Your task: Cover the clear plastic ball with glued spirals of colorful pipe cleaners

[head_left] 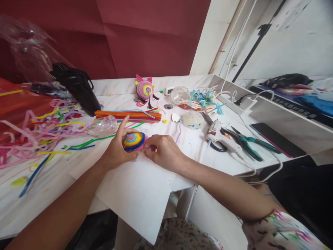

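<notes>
My left hand (pixel 116 152) is wrapped around a round ornament of coiled pipe cleaners (pixel 134 140), with thumb and fingers on either side of it. Rings of pink, yellow, light blue, orange and dark blue show on its face. My right hand (pixel 163 152) pinches at the ornament's right edge, where a bit of purple pipe cleaner shows between the fingertips. A purple strand (pixel 179 133) emerges behind that hand; whether it joins the pinched bit I cannot tell. Under both hands lies a white paper sheet (pixel 135 198), hanging over the table's front edge.
A finished-looking pink ornament with ears and tassels (pixel 146 89) stands at the back. Orange pipe cleaners (pixel 125 116) lie bundled before it, with tangled pink ones (pixel 39 132) leftward. A black bottle (pixel 76 88) leans there. Rightward are a glue gun (pixel 221 137), pliers (pixel 247 142) and a phone (pixel 279 139).
</notes>
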The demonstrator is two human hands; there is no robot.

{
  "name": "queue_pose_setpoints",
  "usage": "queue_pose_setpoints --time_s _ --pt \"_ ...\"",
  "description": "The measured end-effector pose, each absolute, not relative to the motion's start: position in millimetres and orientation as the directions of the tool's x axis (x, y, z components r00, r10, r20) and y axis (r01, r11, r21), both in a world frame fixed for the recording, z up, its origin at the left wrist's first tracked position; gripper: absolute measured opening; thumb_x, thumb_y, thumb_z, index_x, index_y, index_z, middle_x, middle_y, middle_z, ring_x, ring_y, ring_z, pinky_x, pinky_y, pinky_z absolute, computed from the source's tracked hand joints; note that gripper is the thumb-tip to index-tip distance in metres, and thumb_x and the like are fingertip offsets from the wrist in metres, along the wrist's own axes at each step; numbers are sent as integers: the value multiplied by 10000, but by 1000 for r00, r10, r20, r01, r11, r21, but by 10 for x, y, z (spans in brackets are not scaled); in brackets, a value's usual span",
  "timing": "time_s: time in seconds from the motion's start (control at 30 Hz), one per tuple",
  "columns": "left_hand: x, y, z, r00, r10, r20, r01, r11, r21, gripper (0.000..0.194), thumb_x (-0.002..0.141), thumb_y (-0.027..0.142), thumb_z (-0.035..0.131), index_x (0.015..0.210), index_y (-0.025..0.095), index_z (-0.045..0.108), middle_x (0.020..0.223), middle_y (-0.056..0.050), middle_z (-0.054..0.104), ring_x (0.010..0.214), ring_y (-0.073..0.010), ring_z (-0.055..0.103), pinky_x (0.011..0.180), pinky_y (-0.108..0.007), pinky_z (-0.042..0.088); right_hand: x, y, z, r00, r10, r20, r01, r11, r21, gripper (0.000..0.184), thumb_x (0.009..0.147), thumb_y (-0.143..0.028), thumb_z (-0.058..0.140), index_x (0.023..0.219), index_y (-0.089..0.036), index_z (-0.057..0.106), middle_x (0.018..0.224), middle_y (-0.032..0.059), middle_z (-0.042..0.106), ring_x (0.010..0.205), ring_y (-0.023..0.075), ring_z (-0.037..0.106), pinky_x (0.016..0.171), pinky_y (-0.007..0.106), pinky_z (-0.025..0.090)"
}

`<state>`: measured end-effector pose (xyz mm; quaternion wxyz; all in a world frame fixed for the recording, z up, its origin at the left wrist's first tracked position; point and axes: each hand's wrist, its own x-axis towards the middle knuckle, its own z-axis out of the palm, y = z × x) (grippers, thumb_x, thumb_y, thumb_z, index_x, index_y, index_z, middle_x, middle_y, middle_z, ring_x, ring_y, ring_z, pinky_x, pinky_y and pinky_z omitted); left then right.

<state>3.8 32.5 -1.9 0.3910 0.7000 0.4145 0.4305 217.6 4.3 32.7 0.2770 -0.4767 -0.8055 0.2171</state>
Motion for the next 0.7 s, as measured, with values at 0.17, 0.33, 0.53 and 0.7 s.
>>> queue_pose_setpoints --time_s 0.17,0.33,0.53,0.7 --pt "1 361 -57 285 917 279 236 -349 907 1366 669 345 882 1780 312 88 1363 -112 682 1217 -326 700 923 -414 645 2245 60 303 -368 900 232 528 408 -745 117 877 -77 732 849 -165 804 748 0 750 651 119 601 662 246 433" --pt "-22 375 -50 289 918 273 243 -346 906 1392 655 358 888 1784 248 82 1354 -127 692 1257 -331 697 1040 -437 604 2306 94 297 -326 922 210 487 355 -798 110 864 -70 740 849 -157 804 632 -50 642 588 97 502 646 245 404" --pt "-18 360 -32 290 917 274 232 -345 909 1339 680 356 894 1775 249 130 1346 -109 703 1265 -371 687 1045 -439 605 2324 130 289 -309 933 187 455 318 -832 119 857 -55 739 846 -154 805 621 -61 610 590 93 486 639 239 397" --pt "-22 346 -28 314 904 289 210 -363 908 1299 696 326 886 1768 292 152 1340 -96 710 1269 -368 688 1009 -420 620 2328 137 298 -307 936 171 424 295 -856 112 861 -57 747 838 -149 807 627 -55 617 605 97 507 648 243 402"
